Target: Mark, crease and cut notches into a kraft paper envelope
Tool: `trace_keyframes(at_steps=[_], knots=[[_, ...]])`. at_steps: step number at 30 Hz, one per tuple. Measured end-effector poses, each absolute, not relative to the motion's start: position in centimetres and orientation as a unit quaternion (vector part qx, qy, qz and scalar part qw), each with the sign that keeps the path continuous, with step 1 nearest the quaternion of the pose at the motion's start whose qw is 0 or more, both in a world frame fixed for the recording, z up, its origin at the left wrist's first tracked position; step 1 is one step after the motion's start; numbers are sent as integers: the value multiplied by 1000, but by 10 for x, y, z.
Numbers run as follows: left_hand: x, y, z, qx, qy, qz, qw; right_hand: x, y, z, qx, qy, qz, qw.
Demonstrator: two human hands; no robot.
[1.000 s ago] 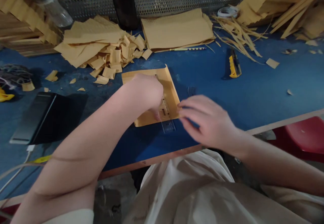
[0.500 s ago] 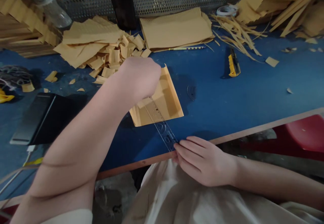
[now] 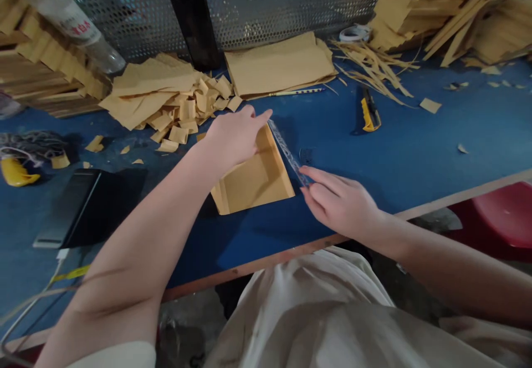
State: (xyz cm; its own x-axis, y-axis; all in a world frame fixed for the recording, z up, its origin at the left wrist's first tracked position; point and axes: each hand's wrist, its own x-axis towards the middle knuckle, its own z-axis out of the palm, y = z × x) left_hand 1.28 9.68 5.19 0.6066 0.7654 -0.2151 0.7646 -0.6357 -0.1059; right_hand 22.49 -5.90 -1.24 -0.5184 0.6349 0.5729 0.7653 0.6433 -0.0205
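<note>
"Two hands in play. Status?"

"Right hand (image 3: 349, 204) has the clear ruler (image 3: 286, 149) by its near end, fingers closed on it. Left hand (image 3: 235, 138) is over the far part of the folded brown paper (image 3: 255, 185), index out by the ruler's far end. Whether those fingers grip anything, can't tell."

"Where's the paper?"

"Middle of the blue surface (image 3: 436, 152), toward the front edge. Ruler's just along its right side."

"How would you handle the ruler?"

"Line both ends up with the paper's right fold before pressing. Seat it flat; it shows narrow, so probably tilted. Press evenly, fingertips off the working edge. Light hold on the paper, or it'll skew."

"Cutter?"

"Yellow cutter (image 3: 369, 112) is right of the hands, well apart from both. Fine there."

"Containers?"

"One I can make out: clear bottle (image 3: 85, 27), leaning at the surface's back left corner. Contents, can't tell. Folded paper has raised sides, shallow like a tray; nothing visible inside the part I can see."
</note>
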Motion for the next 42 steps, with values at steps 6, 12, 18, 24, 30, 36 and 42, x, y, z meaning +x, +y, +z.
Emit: trace_keyframes(at_steps=[6,12,18,24,30,36,42], knots=[[10,104,42,-908,-398,130,-14,209,-54,-15,-373,-890,-61,255],[5,113,38,-911,-391,128,-18,201,-49,-21,-346,-905,-111,221],[6,108,41,-909,-386,157,-20,197,-44,-24,-340,-910,-111,209],[6,101,40,-895,-403,189,-37,199,-41,-22,-340,-917,-67,197],[4,103,34,-900,-381,209,-43,199,-39,-27,-340,-919,-66,189],[9,98,36,-909,-374,179,-34,203,-31,-26,-314,-924,3,219],[15,92,39,-899,-396,183,-30,235,-7,-9,-458,-858,64,223]])
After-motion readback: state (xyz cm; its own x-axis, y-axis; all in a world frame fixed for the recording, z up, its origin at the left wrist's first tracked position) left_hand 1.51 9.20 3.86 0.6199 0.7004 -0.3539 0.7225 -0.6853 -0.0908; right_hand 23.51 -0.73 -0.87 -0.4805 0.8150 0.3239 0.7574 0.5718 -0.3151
